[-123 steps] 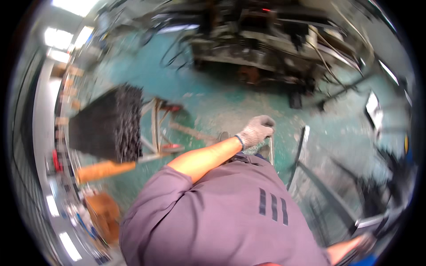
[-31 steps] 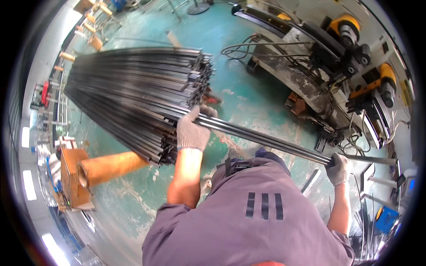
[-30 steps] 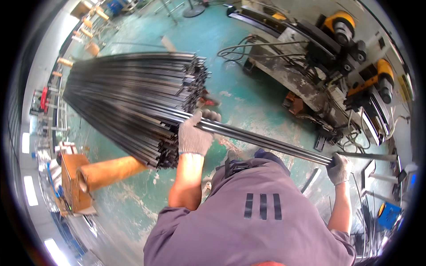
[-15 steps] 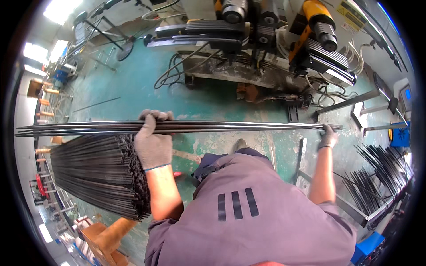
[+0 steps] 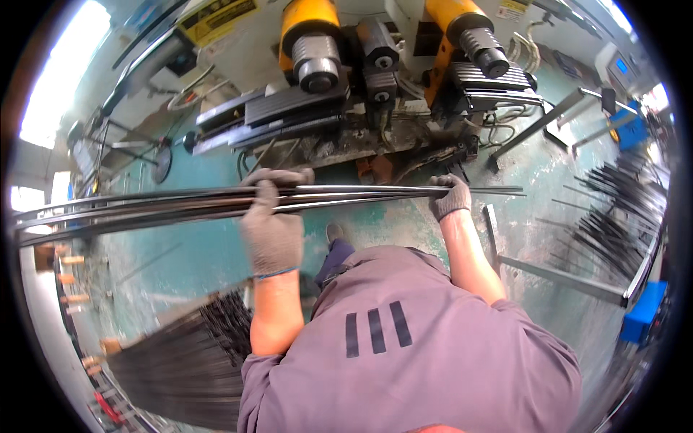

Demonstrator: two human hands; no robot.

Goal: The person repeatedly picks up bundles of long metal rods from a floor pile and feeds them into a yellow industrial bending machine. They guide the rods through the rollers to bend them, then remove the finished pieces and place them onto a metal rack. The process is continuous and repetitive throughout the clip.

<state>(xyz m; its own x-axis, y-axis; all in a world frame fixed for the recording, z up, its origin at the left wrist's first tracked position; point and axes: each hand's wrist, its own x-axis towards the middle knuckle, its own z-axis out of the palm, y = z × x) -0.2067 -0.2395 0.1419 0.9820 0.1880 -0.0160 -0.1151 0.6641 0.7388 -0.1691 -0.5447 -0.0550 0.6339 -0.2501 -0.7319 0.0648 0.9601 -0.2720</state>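
Note:
A bundle of long, thin metal rods (image 5: 354, 193) stretches across the view in front of me, its left ends fanned apart. My left hand (image 5: 273, 229), in a grey knitted glove, is closed round the bundle left of its middle. Nearer the right ends, my right hand (image 5: 451, 198), gloved alike, is closed round the rods, whose tips stick out past it. To my lower left lies a large stack of dark rods (image 5: 177, 361), blurred by motion.
Ahead stands a machine with yellow motor housings (image 5: 310, 32) and a metal bed. On the right, more dark rods (image 5: 613, 216) lie on a metal rack (image 5: 563, 278), with a blue box (image 5: 644, 312) beside it. A round-based stand (image 5: 162, 164) is at far left.
My right hand has moved left along the rods, closer to my left hand. The view has shifted toward the machine, and the large stack now sits lower in it.

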